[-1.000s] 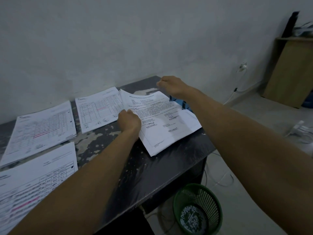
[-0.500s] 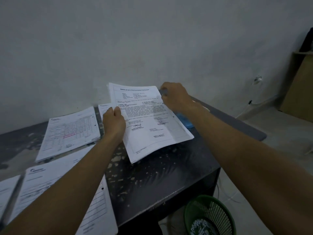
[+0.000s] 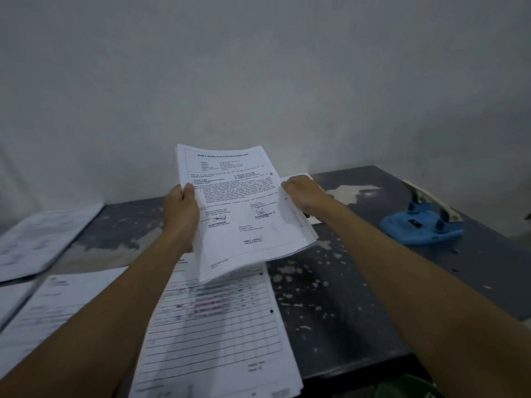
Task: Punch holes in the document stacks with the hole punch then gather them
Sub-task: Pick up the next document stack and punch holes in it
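Gathering step: both hands hold one white printed document stack [image 3: 241, 208] lifted clear of the dark grey paint-flecked table [image 3: 344, 297].
Left hand [image 3: 181, 214]: grips the stack's left edge, thumb on the printed face, remaining fingers hidden behind the sheets.
Right hand [image 3: 304, 195]: curled round the stack's right edge, fingertips out of sight under the paper.
Held stack: tilted toward the camera, lower edge hanging just above the ruled form stack [image 3: 218, 326] lying on the table in front of the person.
Ruled form stack: two dark punched holes show along its right margin, so punching there looks done.
Held stack holes: cannot tell; a small dark dot near the right margin may be one.
Blue hole punch [image 3: 422, 225]: on the table well to the right, apart from both hands, untouched.
Other stacks: white document stacks [image 3: 43, 239] lie at the left, blurred.
Step judged: collecting punched stacks into one pile.
Next move calls for: lowering the held stack squarely onto the ruled form stack, edges aligned, then releasing both grips.
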A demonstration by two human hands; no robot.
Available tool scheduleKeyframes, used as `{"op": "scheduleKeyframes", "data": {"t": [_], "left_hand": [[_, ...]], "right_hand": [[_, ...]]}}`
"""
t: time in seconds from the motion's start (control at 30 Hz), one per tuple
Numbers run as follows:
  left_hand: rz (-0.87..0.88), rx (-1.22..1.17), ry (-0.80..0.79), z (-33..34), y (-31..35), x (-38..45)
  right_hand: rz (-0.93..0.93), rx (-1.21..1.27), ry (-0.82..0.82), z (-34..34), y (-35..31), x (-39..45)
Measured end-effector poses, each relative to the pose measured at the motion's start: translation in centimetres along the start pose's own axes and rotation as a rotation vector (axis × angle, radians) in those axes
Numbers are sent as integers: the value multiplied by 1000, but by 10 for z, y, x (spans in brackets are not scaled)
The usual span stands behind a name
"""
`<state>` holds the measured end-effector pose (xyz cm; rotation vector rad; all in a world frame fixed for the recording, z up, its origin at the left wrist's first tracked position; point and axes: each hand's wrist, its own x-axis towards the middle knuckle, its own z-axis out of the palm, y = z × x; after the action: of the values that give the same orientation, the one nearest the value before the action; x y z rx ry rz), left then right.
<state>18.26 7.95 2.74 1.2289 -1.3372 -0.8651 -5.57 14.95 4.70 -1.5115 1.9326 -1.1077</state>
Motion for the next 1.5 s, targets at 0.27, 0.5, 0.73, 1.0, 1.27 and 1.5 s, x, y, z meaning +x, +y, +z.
{"op": "scheduleKeyframes", "data": {"t": [0.27,0.5,0.73,1.0,1.27,1.5], "left_hand": [[53,190,66,-102,-12,55],[95,394,15,-165,-37,103],[132,644,-1,-202,-70,158],[180,861,-55,-208,-105,214],[175,1010,-123,-193,-138,240],[250,1395,-134,-186,-149,233]], "right_hand": [[-1,164,-146,90,-65,19],[-5,163,-151,161,-103,34],[-3,76,-99,230,-114,63],[-18,-66,-87,280,-122,106],[-30,-314,-86,302,-117,130],[-217,-663,-46,311,-117,125]]}}
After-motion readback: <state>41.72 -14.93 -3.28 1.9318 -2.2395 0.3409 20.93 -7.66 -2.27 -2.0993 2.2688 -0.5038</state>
